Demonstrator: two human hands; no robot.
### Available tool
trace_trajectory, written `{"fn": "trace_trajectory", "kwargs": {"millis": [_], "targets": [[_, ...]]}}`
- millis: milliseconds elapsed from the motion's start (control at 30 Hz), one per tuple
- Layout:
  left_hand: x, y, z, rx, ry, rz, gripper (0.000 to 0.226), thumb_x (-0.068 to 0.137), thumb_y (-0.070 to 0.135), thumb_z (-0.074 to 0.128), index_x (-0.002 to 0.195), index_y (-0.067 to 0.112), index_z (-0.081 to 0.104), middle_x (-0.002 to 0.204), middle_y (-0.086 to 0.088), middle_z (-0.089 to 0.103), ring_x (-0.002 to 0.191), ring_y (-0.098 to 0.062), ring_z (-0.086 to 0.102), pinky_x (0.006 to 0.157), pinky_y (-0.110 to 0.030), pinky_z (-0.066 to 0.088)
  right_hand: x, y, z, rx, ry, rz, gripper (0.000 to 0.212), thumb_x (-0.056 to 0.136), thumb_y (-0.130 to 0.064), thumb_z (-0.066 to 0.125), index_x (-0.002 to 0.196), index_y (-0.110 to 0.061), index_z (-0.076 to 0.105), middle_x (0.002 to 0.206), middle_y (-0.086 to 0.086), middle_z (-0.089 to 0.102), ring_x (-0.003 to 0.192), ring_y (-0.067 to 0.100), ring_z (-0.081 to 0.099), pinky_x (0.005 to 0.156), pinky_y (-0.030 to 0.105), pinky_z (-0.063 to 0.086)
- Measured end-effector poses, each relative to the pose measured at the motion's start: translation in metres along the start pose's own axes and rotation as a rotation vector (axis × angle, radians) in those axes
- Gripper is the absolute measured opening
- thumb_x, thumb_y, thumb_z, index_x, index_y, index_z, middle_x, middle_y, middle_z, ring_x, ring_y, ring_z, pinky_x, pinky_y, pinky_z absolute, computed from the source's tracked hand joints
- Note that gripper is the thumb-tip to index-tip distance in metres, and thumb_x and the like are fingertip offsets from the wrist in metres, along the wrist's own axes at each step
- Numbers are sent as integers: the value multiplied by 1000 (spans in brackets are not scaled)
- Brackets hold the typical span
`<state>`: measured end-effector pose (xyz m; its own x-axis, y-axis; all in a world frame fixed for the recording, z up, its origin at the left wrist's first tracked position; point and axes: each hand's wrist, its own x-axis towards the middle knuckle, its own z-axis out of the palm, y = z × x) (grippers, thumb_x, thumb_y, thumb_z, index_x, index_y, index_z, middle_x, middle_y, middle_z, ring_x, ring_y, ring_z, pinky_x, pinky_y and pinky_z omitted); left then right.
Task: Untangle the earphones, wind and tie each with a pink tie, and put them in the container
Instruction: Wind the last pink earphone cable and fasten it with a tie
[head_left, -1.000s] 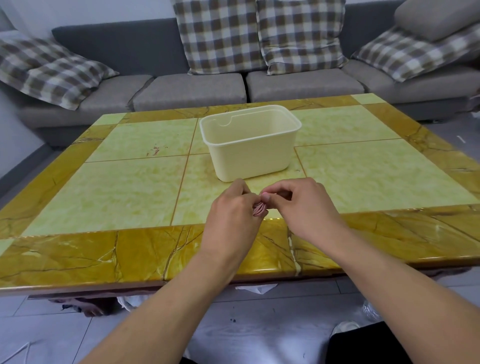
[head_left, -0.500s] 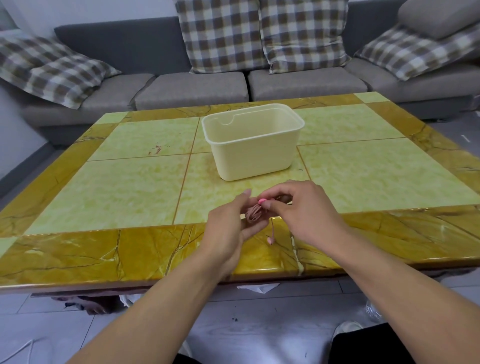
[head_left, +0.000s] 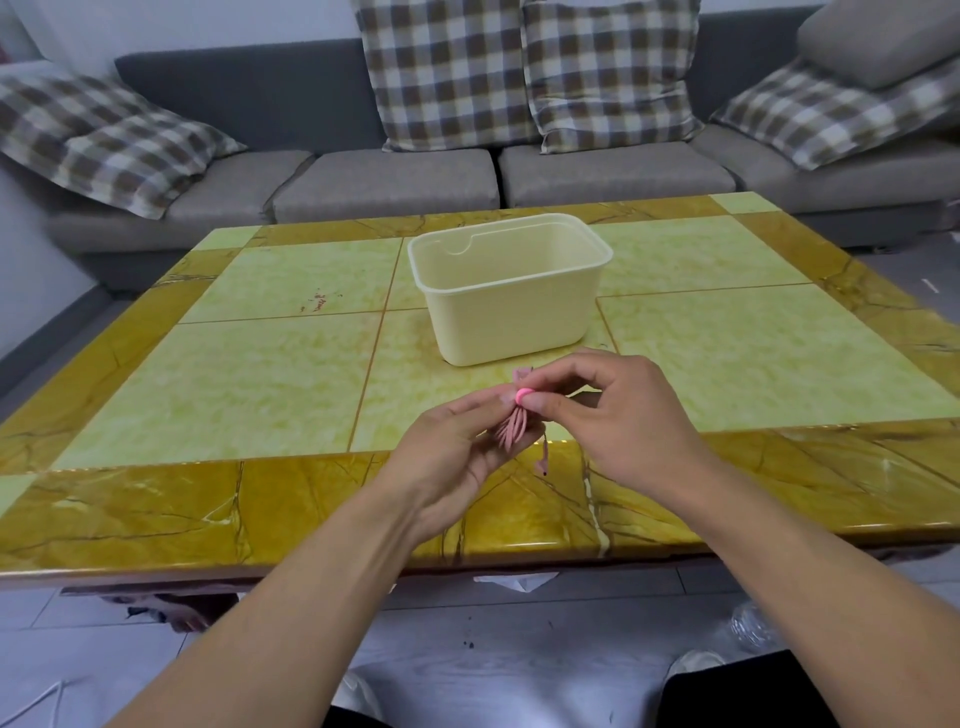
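My left hand (head_left: 457, 447) holds a wound bundle of pink earphone cable (head_left: 511, 431) between thumb and fingers, just above the table's near edge. One loose end with a plug (head_left: 543, 460) hangs down from the bundle. My right hand (head_left: 618, 415) pinches a bright pink tie (head_left: 522, 395) at the top of the bundle with thumb and forefinger. The cream plastic container (head_left: 511, 312) stands on the table just beyond my hands; what lies inside it is hidden by its near wall.
The table (head_left: 260, 374) has light green tiles with a yellow marble border. A grey sofa (head_left: 384, 176) with checked cushions runs along its far side. Crumpled paper (head_left: 514, 579) lies on the floor under the near edge.
Both hands rose slightly with the bundle. The bundle opened out between my hands, a loose end dropped down, and the bright pink tie came into sight at my right fingertips.
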<state>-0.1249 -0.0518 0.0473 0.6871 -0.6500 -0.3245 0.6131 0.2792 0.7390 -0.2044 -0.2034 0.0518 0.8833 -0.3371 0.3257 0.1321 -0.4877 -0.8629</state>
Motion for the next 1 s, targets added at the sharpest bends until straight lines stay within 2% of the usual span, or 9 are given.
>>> {"fn": "trace_trajectory", "kwargs": {"millis": [100,200,300,400,500,700,800,900,1000], "targets": [[-2,1,2,-106,-5,-110,36,84,0,67,116,-16,63,109,-29,66,95,-32,71,83,-36,62,1,-1,-4,10,-31,-64,10,84,-13,80,92,-19,81,89,-9,76,86,10,73,81,34,60],[-7,4,1,-204,-118,-328,27,78,-1,76,101,-14,69,95,-24,66,90,-34,72,87,-43,59,2,-2,-14,-16,-113,-135,11,84,-10,80,91,-17,81,88,-10,76,88,11,71,80,21,55],[-13,6,1,-134,-191,-423,16,87,8,68,92,-6,73,92,-16,70,89,-33,74,83,-42,62,3,-5,-22,-84,-168,-197,13,82,-17,81,90,-28,81,87,-17,74,92,15,66,82,26,51],[-13,4,6,-131,-140,-349,19,81,6,66,95,-4,73,92,-17,71,85,-27,74,79,-35,62,4,-4,-24,-130,-165,-245,11,80,-32,77,90,-33,79,85,-20,71,90,17,60,79,35,49],[-13,-4,12,-164,-66,-202,25,76,3,67,100,-4,70,91,-18,70,80,-22,71,78,-30,61,4,2,-24,-171,-114,-305,15,81,-33,77,95,-30,80,86,-13,72,90,19,63,78,42,51],[-15,-11,20,-285,-30,-27,34,77,2,66,110,-5,67,94,-16,71,81,-20,71,81,-30,60,2,2,-17,-155,-11,-358,16,82,-20,82,98,-23,81,102,-12,76,101,11,70,90,35,55],[-13,-10,20,-307,-17,15,20,76,1,67,95,-2,70,89,-14,69,79,-19,68,81,-31,60,1,1,-12,-119,18,-373,16,81,-19,85,96,-20,81,104,-10,76,104,8,70,93,35,56],[-14,-10,23,-300,-13,54,11,73,0,65,68,4,75,78,-11,67,67,-17,65,69,-29,58,-2,1,-6,-78,30,-385,17,80,-15,85,96,-17,81,107,-8,76,107,6,70,95,34,56],[-14,-8,25,-348,-12,53,11,72,1,68,70,4,78,85,-11,72,71,-15,70,64,-23,60,-2,-1,-3,-71,31,-382,14,82,-12,84,96,-14,80,111,-6,76,109,4,69,98,31,54]]}}
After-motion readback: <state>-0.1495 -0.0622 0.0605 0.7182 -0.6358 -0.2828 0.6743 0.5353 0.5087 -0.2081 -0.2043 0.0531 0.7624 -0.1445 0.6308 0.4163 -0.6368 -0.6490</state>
